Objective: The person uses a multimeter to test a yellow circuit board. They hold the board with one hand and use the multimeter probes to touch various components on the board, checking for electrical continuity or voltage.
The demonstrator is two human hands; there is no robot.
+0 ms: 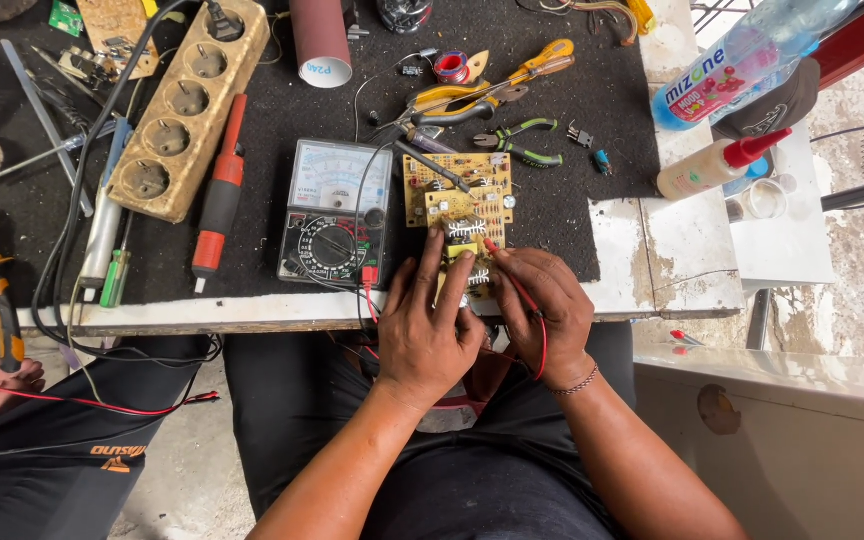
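Resting at the near edge of the bench, a yellow circuit board [459, 205] was steadied by the left hand [430, 325], whose fingers were spread and pressed down on its near end, with nothing enclosed in the palm. A red probe [505, 270] was pinched between the thumb and fingers of the right hand [546, 312], and its tip was set on the board just beside the left fingertips. Its red lead was seen looping over the right wrist. A black probe [432, 166] was laid across the far part of the board, beyond both hands. Just left of the left hand, an analogue multimeter [336, 213] was placed flat on the black mat [572, 120]. Farther left, a red-and-black screwdriver [220, 195] and a wooden socket strip [184, 110] were laid. Beyond the board, pliers [472, 95] with yellow handles and green-handled cutters [522, 140] were scattered. Off to the right of the right hand, a white glue bottle [717, 165] with a red cap and a clear plastic bottle [742, 60] were lying on their sides.
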